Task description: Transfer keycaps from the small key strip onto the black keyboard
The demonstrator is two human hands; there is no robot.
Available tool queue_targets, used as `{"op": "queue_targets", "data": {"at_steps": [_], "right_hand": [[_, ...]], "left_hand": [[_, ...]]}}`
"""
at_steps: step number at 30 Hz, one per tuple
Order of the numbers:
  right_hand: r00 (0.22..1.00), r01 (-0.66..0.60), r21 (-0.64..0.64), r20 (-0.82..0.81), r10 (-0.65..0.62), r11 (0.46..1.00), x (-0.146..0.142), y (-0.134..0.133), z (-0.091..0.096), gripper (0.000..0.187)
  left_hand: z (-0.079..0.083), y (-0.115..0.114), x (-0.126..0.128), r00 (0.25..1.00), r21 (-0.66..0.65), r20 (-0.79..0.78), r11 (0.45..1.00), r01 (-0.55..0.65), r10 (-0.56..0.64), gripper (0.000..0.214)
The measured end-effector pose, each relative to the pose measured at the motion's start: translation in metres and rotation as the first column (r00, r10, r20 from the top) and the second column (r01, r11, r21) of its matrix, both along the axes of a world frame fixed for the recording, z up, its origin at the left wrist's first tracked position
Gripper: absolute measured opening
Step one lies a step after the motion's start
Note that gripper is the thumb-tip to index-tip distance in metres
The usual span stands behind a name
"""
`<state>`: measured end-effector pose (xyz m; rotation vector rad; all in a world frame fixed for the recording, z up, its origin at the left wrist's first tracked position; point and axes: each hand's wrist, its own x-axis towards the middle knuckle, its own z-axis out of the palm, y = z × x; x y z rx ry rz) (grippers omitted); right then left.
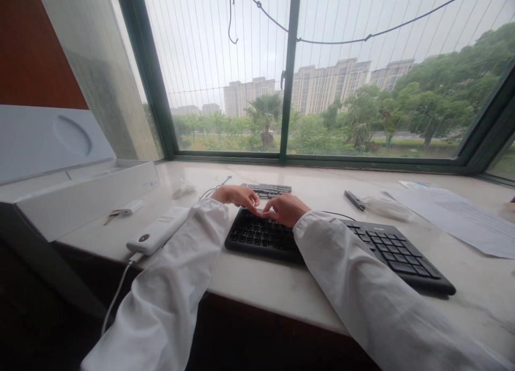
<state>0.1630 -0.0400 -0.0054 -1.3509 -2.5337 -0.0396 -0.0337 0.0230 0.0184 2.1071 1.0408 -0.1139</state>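
Note:
A black keyboard (pixel 386 250) lies on the pale stone windowsill (pixel 261 285) in front of me. My left hand (pixel 237 195) and my right hand (pixel 286 209) meet above its far left edge, both in white sleeves. The fingers of each hand are curled and pinched together at the spot where they touch. Something tiny may be between the fingertips, but I cannot make it out. Just behind the hands lies a smaller dark keyboard-like piece (pixel 267 189) with thin wires beside it.
A white power bank (pixel 157 231) with a white cable lies left of the keyboard. Further left are an open white box (pixel 80 197), a small white dongle with a key (pixel 127 208). A black pen-like tool (pixel 354 200), plastic wrap and paper sheets (pixel 454 215) lie right.

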Motion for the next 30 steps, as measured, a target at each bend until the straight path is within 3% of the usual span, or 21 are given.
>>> {"op": "queue_targets", "data": {"at_steps": [7,30], "right_hand": [[0.999,-0.013,-0.010,-0.053,0.013,1.000,0.0005,0.0012,-0.0032,0.025],[0.999,0.009,0.018,0.051,-0.010,1.000,-0.0027,-0.0068,0.0060,0.025]], "left_hand": [[-0.0001,0.0009,0.0001,1.000,0.005,0.000,1.000,0.002,-0.002,0.047],[-0.0036,0.0030,0.0030,0.999,-0.015,0.046,1.000,-0.010,0.010,0.047]]}}
